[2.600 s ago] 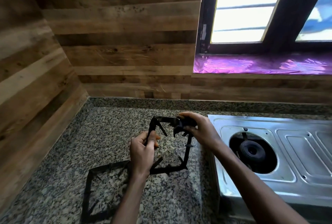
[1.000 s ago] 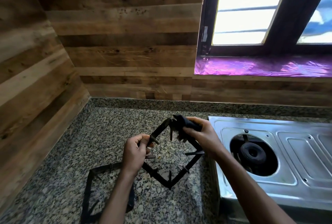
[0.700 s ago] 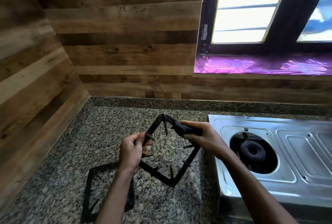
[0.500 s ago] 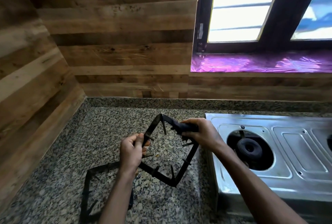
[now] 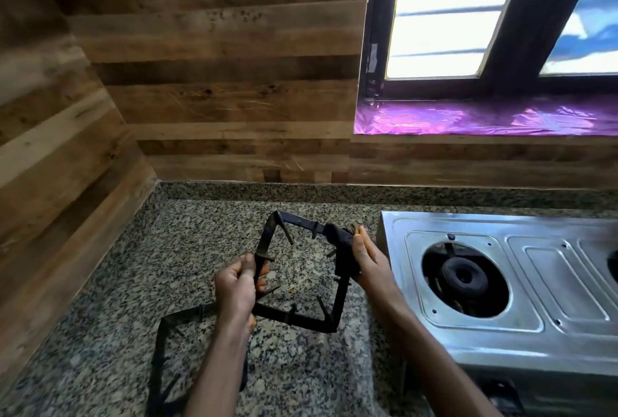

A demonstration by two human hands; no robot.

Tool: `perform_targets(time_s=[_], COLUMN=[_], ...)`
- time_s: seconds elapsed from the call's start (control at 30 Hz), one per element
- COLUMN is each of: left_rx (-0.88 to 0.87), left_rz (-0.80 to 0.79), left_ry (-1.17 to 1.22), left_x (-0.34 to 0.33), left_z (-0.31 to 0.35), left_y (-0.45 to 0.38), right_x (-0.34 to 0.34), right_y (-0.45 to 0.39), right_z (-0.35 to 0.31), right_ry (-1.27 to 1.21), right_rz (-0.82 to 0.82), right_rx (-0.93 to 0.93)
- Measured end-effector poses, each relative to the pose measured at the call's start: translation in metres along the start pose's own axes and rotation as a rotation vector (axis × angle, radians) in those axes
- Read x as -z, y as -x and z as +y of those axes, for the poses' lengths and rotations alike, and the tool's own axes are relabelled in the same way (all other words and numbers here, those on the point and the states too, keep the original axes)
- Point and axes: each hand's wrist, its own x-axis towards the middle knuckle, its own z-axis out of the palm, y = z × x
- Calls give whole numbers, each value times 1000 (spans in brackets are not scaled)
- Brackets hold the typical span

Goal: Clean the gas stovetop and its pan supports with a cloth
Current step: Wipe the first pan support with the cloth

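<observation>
We hold a pan support (image 5: 301, 269) above the granite counter (image 5: 187, 249).

Our left hand (image 5: 235, 286) grips its 9 o'clock bar; our right hand (image 5: 366, 261) presses a dark cloth (image 5: 342, 249) around its 3 o'clock bar. The stovetop (image 5: 535, 326) lies at 3 o'clock, below the window (image 5: 444, 15).

Two hands: the left hand (image 5: 235, 286) and the right hand (image 5: 369, 257). Two pan supports: one support (image 5: 294, 318) held up between the hands, the left gripping its left bar, and a second support (image 5: 164, 346) lying flat below the left hand. One cloth (image 5: 342, 249), dark, under the right hand's fingers against the held support's right bar. One stovetop (image 5: 551, 343) to the right of the right hand, with one burner (image 5: 463, 278) in full view and the edge of a second opening at the frame's right border. One counter (image 5: 200, 236) under both hands. Two window panes beyond the right hand.
</observation>
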Motion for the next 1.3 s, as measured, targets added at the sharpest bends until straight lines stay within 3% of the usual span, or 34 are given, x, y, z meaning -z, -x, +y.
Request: perform_targets(time_s=[0.1,0.3,0.4,0.5,0.63,0.83,0.93,1.0,1.1,1.17,1.3], left_rx=[17,60,79,86,92,56,69,89,113,125,102], left_rz=[13,40,49,73,69,60,69,78,87,79,84], left_ry=[26,42,59,58,96,100,108,133,160,168,177], left_x=[1,3,2,6,7,0,1,2,1,-3,-11], left_z=[-2,-10,-14,-11,-7,-1,-2,-4,-3,-1,7], left_y=[0,2,3,-3,-8,-7,-10,-13,-15,-12,-5], right_x=[-2,13,17,28,25,20,26,33,29,15,-3], right_y=[2,-3,-1,-2,-6,-8,-6,-3,11,20,23], right_z=[7,6,4,8,9,-11,-10,-4,0,-1,0], right_ry=[45,327,447,277,-4,179,325,231,25,4,21], right_rz=[182,94,168,210,4,-86,53,139,32,-56,-15], right_rx=[47,121,193,146,-53,11,86,89,-2,-55,-84])
